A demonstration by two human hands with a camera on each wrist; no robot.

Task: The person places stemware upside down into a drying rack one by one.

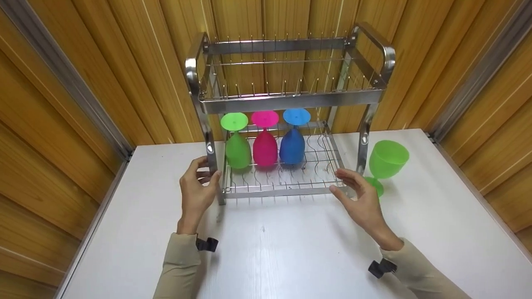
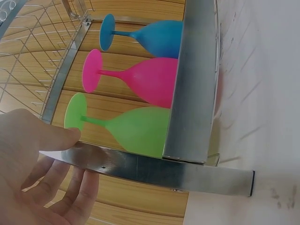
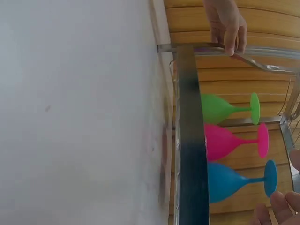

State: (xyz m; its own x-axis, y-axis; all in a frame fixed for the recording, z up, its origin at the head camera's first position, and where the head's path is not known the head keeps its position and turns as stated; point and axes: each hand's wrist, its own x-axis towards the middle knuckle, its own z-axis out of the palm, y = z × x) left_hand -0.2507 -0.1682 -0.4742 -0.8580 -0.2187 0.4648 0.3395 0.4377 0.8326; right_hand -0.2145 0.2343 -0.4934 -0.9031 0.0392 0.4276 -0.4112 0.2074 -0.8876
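A two-tier metal dish rack (image 1: 293, 99) stands on the white table. My left hand (image 1: 195, 191) pinches its left front leg (image 2: 136, 166), thumb on the front face and fingers behind. On the lower tier, green (image 1: 239, 151), pink (image 1: 265, 149) and blue (image 1: 292, 147) goblets stand upside down in a row, bases up. Near the rack's lower right front corner is my right hand (image 1: 363, 205), fingers spread and holding nothing; it hides part of the right leg. Just right of that hand, another green goblet (image 1: 388, 160) stands upright, its base partly covered.
The upper tier has upright wire prongs (image 1: 284, 86) and curved side handles (image 1: 388, 62). Wood-patterned panels (image 1: 282, 25) rise behind the rack and at both sides. The white table (image 1: 266, 249) extends in front of the rack.
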